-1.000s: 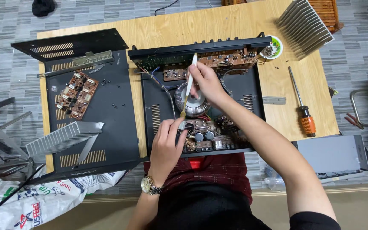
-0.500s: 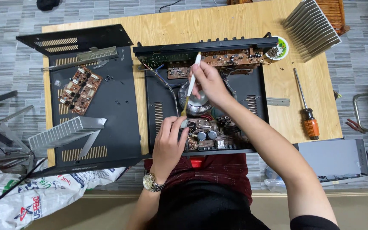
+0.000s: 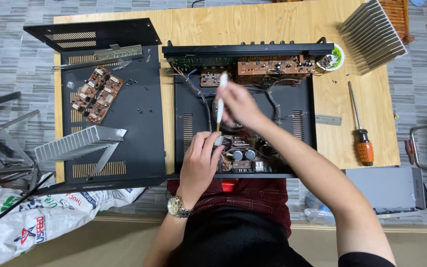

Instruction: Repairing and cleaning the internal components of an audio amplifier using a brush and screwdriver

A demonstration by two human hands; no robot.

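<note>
An open black amplifier chassis [image 3: 305,106] lies on the wooden table [image 3: 273,24], with brown circuit boards [image 3: 273,64] along its far wall. My right hand [image 3: 240,106] holds a white brush-like tool [image 3: 220,96], its tip pointing down into the chassis. My left hand [image 3: 198,163] rests at the chassis's near edge, fingers on a bundle of wires beside the capacitors [image 3: 243,154]. A watch [image 3: 176,206] is on my left wrist.
A black cover panel [image 3: 134,123] at left carries a loose circuit board [image 3: 96,94] and a finned heatsink [image 3: 77,143]. Another heatsink [image 3: 371,34] sits at the far right corner. An orange-handled screwdriver [image 3: 362,133] and a small bowl [image 3: 334,57] lie right of the chassis.
My right hand has shifted slightly with the white tool, its tip now lower near the wires. My left hand stays at the near edge. The view has moved a little.
</note>
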